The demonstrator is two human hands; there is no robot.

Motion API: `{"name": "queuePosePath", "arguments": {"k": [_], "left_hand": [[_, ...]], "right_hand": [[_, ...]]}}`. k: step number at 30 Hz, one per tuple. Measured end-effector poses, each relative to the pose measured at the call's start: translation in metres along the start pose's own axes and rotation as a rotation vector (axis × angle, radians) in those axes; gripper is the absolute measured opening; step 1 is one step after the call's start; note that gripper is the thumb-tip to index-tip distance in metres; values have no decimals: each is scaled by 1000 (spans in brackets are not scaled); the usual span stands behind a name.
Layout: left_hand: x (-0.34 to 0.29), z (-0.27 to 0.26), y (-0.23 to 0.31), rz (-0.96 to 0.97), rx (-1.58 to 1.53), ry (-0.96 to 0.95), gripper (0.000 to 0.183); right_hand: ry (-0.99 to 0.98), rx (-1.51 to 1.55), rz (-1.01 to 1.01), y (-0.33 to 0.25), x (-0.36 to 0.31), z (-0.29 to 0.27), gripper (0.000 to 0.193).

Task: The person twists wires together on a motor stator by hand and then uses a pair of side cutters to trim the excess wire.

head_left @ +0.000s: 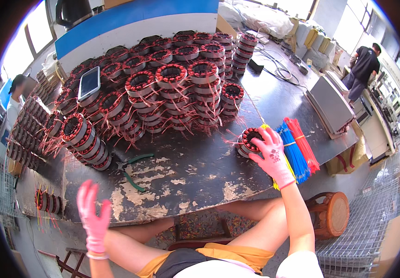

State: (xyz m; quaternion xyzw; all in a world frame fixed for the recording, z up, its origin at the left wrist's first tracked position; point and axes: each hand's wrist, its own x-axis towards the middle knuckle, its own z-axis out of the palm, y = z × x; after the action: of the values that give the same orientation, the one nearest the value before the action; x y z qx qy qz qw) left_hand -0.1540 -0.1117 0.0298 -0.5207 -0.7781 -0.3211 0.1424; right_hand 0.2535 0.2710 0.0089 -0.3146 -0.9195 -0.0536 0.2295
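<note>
My right hand (274, 153), in a pink glove, grips the rim of a motor stator (247, 150) with red windings and loose lead wires, resting on the dark worn table. Beside that hand lie bundles of yellow wires (276, 183), blue wires (294, 155) and red wires (303, 146), partly overlapped by the hand and forearm. My left hand (93, 211), gloved in pink too, is raised near the table's front edge with fingers apart, holding nothing. Green-handled pliers (136, 169) lie spread on the table between my hands.
Stacks of stators (172, 83) fill the table's far side, with a phone (89, 83) on top. More stators (48, 202) sit at the left corner. A wooden stool (336, 214) and wire mesh (355, 241) stand at right. Two people (364, 67) are in the background.
</note>
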Motion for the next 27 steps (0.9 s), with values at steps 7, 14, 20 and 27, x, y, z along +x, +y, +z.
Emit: {"name": "queuePosePath", "arguments": {"k": [7, 14, 20, 27], "left_hand": [[9, 50, 114, 366, -159, -177, 53], [-12, 112, 166, 394, -489, -161, 66], [-37, 125, 140, 142, -502, -278, 66], [-17, 138, 170, 372, -119, -351, 63]], "right_hand": [[160, 265, -193, -44, 4, 1, 30], [-182, 378, -435, -165, -27, 38, 27], [37, 1095, -83, -148, -21, 48, 26], [-51, 368, -138, -94, 23, 126, 56]]}}
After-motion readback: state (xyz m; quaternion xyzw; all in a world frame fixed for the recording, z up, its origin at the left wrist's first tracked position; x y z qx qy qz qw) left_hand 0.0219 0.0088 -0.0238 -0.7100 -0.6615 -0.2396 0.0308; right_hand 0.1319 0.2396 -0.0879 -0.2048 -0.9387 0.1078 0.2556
